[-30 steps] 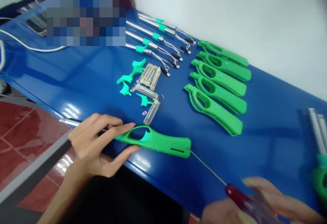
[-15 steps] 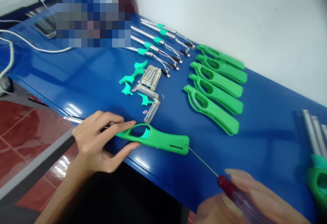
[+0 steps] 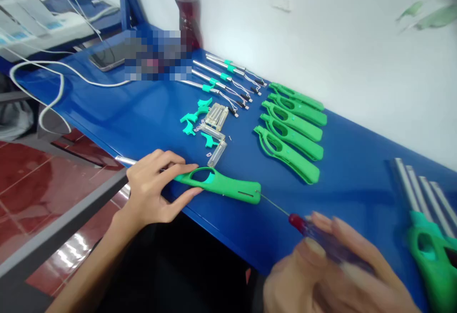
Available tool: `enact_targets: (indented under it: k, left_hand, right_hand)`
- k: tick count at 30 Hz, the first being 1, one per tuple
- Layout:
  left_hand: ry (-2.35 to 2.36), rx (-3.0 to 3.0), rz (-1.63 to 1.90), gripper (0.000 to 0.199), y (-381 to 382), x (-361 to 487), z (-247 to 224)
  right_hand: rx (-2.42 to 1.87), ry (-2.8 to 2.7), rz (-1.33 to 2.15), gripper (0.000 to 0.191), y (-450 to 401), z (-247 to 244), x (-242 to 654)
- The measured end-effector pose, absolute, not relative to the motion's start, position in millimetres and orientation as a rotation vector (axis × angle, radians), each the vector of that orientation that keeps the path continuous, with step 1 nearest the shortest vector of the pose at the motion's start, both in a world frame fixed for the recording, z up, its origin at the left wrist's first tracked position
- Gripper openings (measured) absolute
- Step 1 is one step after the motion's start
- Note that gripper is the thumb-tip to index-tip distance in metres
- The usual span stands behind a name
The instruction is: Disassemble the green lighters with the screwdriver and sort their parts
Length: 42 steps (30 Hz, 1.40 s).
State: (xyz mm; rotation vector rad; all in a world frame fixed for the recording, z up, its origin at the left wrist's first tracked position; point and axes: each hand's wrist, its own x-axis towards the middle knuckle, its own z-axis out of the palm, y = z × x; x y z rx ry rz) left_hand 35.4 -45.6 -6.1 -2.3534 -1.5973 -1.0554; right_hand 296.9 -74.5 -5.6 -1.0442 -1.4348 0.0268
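Note:
My left hand (image 3: 157,191) is closed round the front part of a green gas lighter (image 3: 232,186), by its trigger opening, and presses it to the blue table near the front edge. The lighter's metal tube sticks out to the left past my fingers. In my right hand (image 3: 321,265), somewhat blurred, is a screwdriver (image 3: 296,221) with a red and clear purplish handle. Its thin shaft slants up to the lighter's handle end, with the tip at the small hole there. Whether a screw sits in that hole I cannot tell.
Behind the lighter lie clear fuel tanks (image 3: 217,153), turquoise triggers (image 3: 209,140) and a small screw (image 3: 230,138). Metal tubes with wires (image 3: 203,69) and several green shells (image 3: 289,156) lie farther back. Lighters with tubes (image 3: 428,256) are at right, a phone (image 3: 114,55) and bottle (image 3: 189,17) at back left.
The camera view has shifted, showing more of the back of the table and the wall. Both hands keep their hold, and the screwdriver tip stays at the lighter's end.

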Motion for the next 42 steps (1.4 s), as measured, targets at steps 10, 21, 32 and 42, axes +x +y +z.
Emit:
enact_targets:
  k: [10,21,32,42]
  left_hand:
    - [-1.548,-2.334,-1.176,0.025,-48.3,32.7,-10.6]
    - [-1.431,-2.399,-1.223,0.019,-41.8,21.0,-21.2]
    - [-1.466,-2.353,-1.248,0.022,-44.3,24.2,-24.3]
    - [-1.507,-2.380,-1.248,0.023,-47.2,24.1,-24.4]
  right_hand:
    - [-0.958,-1.305,-0.182,0.046,-49.8,15.9,273.1]
    - [-0.960,-1.227,-0.193,0.036,-39.2,27.2,270.2]
    - [-0.982,-1.210,-0.034,0.022,-30.7,24.9,265.9]
    - [-0.944,-1.216,-0.063,0.022,-31.9,19.4,264.4]
